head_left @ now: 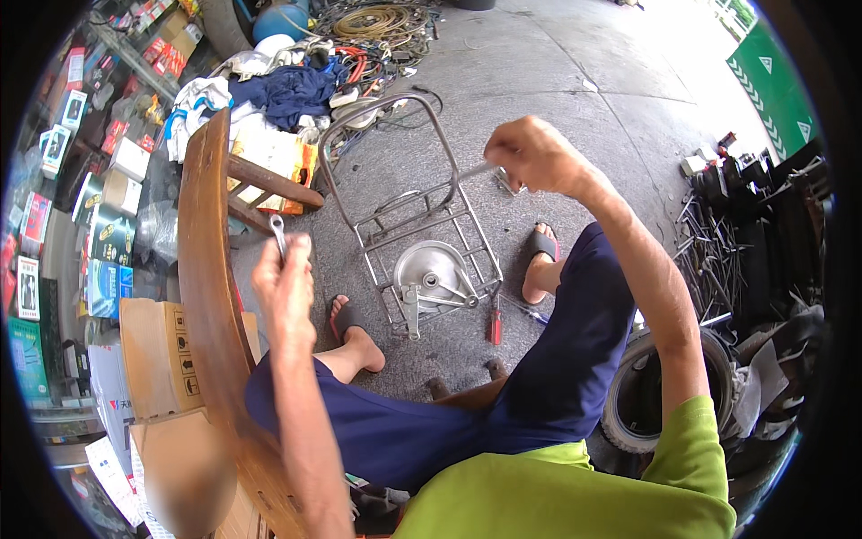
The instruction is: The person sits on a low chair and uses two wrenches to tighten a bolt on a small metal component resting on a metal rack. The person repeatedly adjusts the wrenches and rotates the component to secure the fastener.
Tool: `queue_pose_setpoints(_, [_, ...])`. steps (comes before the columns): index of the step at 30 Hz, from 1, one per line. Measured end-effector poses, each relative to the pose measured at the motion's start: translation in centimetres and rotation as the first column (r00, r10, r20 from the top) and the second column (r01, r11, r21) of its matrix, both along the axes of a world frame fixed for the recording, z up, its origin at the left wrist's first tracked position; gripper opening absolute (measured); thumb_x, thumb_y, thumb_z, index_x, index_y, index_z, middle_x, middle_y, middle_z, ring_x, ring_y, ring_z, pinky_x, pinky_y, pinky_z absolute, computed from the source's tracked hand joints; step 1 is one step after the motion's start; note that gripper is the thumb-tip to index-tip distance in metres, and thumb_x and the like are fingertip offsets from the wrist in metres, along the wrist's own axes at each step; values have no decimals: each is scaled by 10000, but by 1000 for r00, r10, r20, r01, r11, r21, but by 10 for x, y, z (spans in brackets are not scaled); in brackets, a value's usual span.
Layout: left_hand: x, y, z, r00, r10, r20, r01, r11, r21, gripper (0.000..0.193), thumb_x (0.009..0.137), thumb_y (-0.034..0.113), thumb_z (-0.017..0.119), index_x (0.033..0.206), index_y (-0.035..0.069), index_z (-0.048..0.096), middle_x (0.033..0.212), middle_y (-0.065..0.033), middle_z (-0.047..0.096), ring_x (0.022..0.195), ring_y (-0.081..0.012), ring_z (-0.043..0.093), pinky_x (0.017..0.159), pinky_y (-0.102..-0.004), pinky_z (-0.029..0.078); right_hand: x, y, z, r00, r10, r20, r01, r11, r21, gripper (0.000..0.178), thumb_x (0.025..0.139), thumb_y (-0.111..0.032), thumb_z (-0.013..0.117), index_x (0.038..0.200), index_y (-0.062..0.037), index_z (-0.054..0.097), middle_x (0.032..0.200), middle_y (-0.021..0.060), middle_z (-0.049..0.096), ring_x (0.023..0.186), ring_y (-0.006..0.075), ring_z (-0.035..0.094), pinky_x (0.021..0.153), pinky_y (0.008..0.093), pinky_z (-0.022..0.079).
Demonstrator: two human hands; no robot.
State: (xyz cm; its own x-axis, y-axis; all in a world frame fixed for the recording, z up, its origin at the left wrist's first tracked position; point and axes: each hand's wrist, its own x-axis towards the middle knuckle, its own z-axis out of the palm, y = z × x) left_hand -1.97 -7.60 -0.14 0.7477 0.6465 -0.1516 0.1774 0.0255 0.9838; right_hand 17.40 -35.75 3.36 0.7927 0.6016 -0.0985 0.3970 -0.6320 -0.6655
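My left hand (285,292) is closed around a wrench (277,232), whose ring end sticks up above the fingers. Out in front, my right hand (539,157) pinches a thin grey metal bar (478,170) that points left across the rack; its kind is too blurred to tell. Between my feet lies a metal carrier rack (424,232) with a tall bent hoop at its far end. A round silver brake plate (429,274) with a lever arm rests on the rack's near part. Neither hand touches the rack or the plate.
A screwdriver with a red handle (496,327) lies beside the rack. A wooden bench (205,260) and glass shelves of boxes stand left. Clothes (285,94) and coiled hoses (375,22) are heaped at the back. At right are a tyre (620,413) and scattered metal rods (714,238).
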Motion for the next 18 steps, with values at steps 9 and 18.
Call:
queue_pose_setpoints(9, [35,6,-5,936,-347,-58,279,834,-476,417,988,416,592,926,6,635,522,56,381,389,-36,342,358,-200,224,-41,44,-21,897,60,-438,186,847,498,382,984,-207,558,1229,87,565,937,121,734,592,104,664,479,221,492])
queue_pose_setpoints(18, [40,-30,-14,963,-221,-153,121,864,-489,406,932,430,676,817,41,649,547,66,425,425,-31,394,367,-193,238,-94,89,-43,771,356,-528,-63,867,494,277,1004,-161,565,1208,25,579,882,92,720,632,113,682,555,244,529])
